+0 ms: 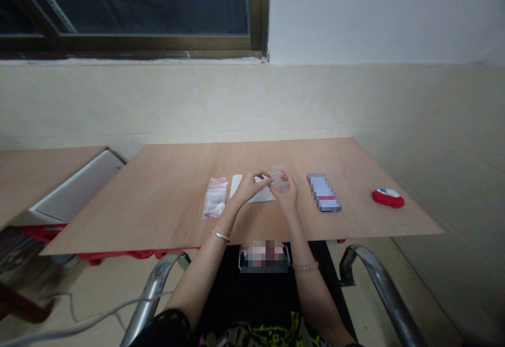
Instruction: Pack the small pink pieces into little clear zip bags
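Head view. The left hand [249, 187] and right hand [286, 193] are raised together above the middle of a plywood table top [130, 215]. Both forearms angle inward from the bottom of the frame, and the hands meet at the fingers, just above the surface. A translucent plastic piece [278, 180] stands between them at fingertip level. The right hand is curled and grips it from below and the side. The left hand's fingers are closed and appear to pinch its left edge. The exact form of the piece cannot be made out.

A white sheet [238, 187] lies on the table directly under the left hand, partly hidden by both hands. A plastic bag [215, 197] with pale contents lies flat just left of the sheet. Right of the hands lies a pixel-obscured rectangular package [324, 192], and farther right, well apart, a red-and-white oval object [388, 197]. A metal bracelet [220, 236] encircles the left wrist; a pale bangle [305, 266] encircles the right wrist.
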A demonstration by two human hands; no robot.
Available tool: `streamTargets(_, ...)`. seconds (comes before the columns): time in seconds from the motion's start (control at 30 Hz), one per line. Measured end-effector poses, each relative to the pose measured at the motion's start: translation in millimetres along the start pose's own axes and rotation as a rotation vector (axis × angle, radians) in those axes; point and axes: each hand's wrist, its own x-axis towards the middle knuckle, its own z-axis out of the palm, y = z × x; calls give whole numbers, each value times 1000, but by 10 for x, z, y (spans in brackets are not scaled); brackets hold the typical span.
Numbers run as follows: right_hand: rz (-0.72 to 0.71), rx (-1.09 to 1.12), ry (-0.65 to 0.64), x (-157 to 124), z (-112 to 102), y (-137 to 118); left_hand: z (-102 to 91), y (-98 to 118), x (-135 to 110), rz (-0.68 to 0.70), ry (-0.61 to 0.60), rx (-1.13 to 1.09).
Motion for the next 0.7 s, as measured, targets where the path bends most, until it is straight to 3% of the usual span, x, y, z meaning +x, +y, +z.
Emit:
streamTargets(0.1, -17, -1, 12, 9, -7, -13, 1, -2, 3, 10, 42, -26)
streamTargets(0.17, -17, -6, 25, 9, -15, -13, 13, -52, 17, 13, 142, -69)
streamTargets(0.27, -15, -8, 41, 1, -32, -6, 42, -215, 50, -11, 321, -105)
streamTargets(0.33, -18, -4, 38, -5, -42, -1, 57, -369, 68, -49, 376, -53)
streamTargets(0.53, -2, -7, 28, 0, -27, 17, 49, -842, 70, -157, 272, 412)
streamTargets(0.7, -10, -18, 16, 7, -12, 34, 39, -1056, 83, -117, 189, 609)
